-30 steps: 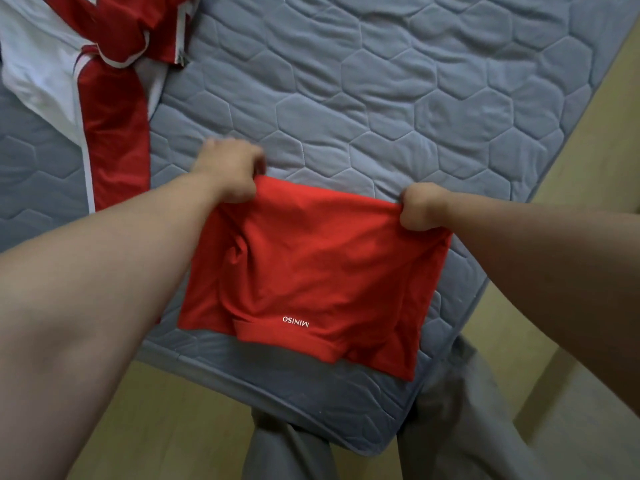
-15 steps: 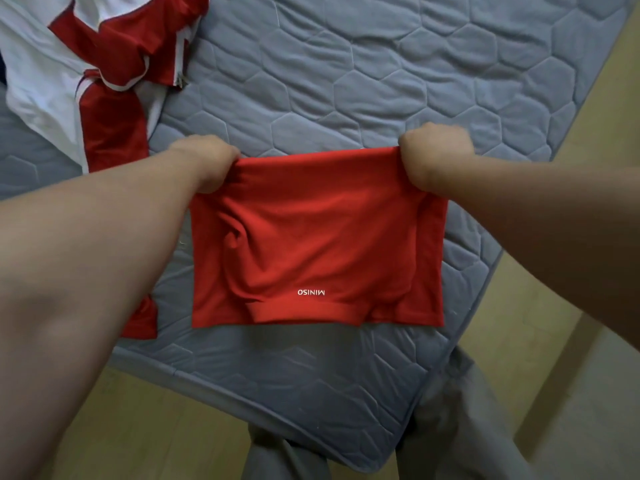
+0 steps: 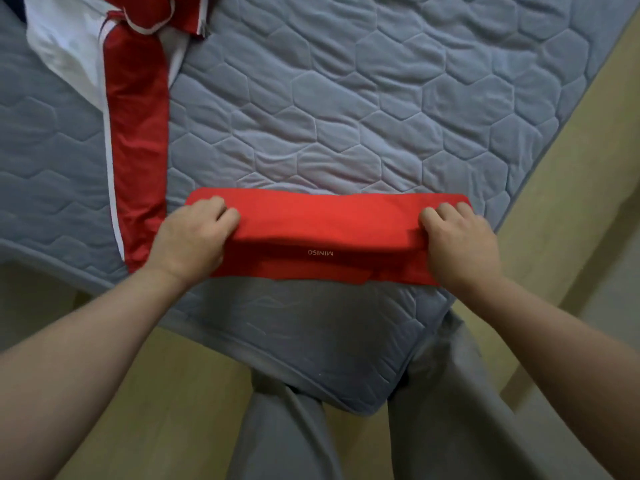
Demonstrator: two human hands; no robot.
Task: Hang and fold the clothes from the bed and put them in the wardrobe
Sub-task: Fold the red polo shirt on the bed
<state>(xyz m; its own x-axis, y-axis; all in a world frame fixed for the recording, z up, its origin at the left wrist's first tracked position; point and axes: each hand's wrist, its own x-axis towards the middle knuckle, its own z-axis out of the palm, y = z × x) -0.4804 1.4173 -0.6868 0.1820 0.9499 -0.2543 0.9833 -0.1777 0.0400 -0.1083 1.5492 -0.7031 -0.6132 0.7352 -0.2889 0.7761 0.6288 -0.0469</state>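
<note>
As it lies folded into a long strip on the grey quilted bed, close to the near corner, I log one red soft knit garment: light, limp, apt to slump open if lifted by one end. Grips: left hand curled round its left end, right hand curled round its right end. Best hold, I judge: both ends together. Far left: red-and-white jersey.

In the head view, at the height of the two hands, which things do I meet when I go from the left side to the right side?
Red and white garment → left hand → red folded garment → right hand → floor.
</note>
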